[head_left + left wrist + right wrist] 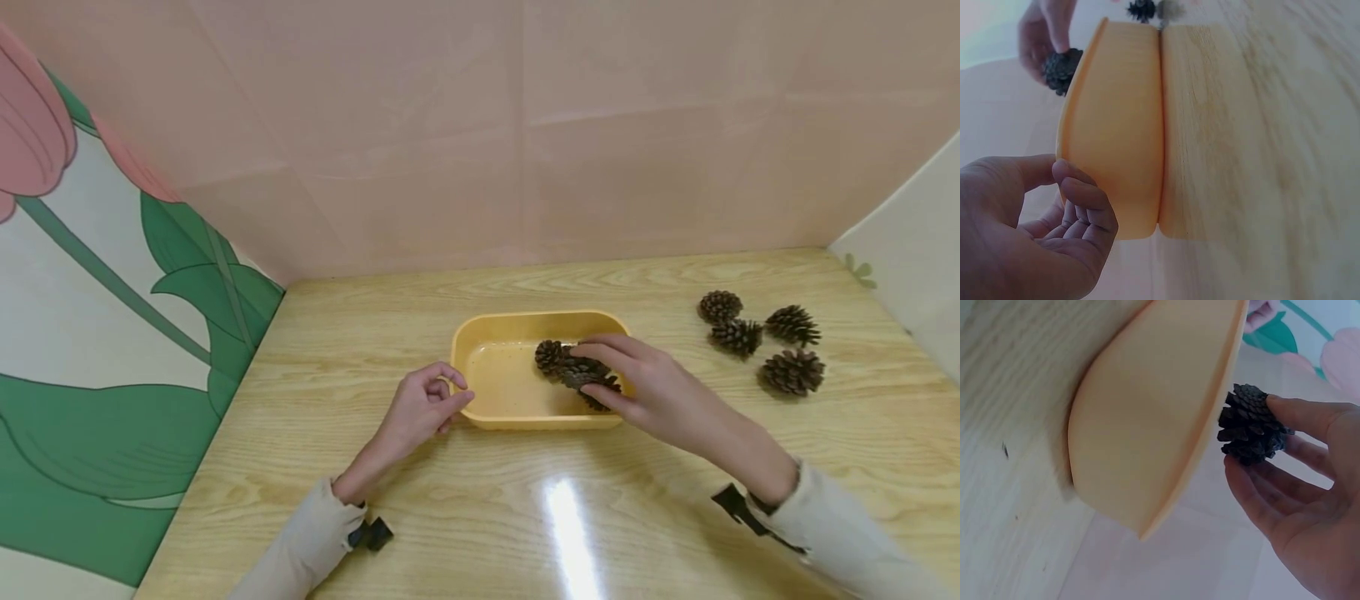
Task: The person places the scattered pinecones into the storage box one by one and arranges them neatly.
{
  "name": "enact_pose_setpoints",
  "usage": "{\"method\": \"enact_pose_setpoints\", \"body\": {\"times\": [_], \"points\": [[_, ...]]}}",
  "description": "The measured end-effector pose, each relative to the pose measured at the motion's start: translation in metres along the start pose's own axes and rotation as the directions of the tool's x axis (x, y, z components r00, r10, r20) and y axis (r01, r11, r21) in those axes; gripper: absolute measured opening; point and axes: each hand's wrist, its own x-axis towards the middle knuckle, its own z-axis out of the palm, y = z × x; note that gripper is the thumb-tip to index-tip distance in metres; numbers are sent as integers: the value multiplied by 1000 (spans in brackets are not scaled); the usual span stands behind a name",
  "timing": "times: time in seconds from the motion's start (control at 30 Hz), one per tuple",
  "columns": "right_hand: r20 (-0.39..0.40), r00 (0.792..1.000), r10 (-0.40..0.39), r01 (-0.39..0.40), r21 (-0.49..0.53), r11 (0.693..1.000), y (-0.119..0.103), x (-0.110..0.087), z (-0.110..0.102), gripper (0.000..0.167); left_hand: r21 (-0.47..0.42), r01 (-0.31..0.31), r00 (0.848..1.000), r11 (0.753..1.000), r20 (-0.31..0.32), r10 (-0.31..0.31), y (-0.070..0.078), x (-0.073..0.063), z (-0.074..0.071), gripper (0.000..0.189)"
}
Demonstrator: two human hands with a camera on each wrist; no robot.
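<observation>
At the left end of a yellow plastic tub (498, 423), my left hand (427, 402) pinches the rim between thumb and fingers. The left wrist view shows the fingertips at the edge of the tub wall (1116, 119). My right hand (660, 387) reaches over the right end, holding a brown pine cone (1252, 422) between thumb and fingers. In the right wrist view this cone appears just above the rim. Below and beside it, other pine cones (549, 357) lie inside the tub, partly hidden by the held one and the hand.
Several more pine cones (792, 372) lie in a loose group on the wood-grain table (360, 333), right of the tub. Behind the table stands a pink wall covering (450, 167). A panel with a printed flower (112, 433) borders the left side, a white panel (922, 242) the right.
</observation>
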Motion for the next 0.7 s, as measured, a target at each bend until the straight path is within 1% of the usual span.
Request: {"method": "enact_pose_setpoints", "body": {"times": [0.17,0.33,0.47,0.7], "points": [[-4,1000,-23,23,23,999,-4,0,9,52,-4,2,1000,1000,-2,-2,0,0,0,10],[-11,999,-34,35,14,999,-6,-1,18,53,1,-2,1000,1000,-2,2,1,0,0,11],[5,1000,-28,28,11,1000,-7,-2,24,51,12,-1,1000,1000,-3,1,2,-1,0,11],[25,1000,9,-9,31,999,-5,-4,29,45,14,-3,1000,1000,-2,4,3,-2,0,11]]}}
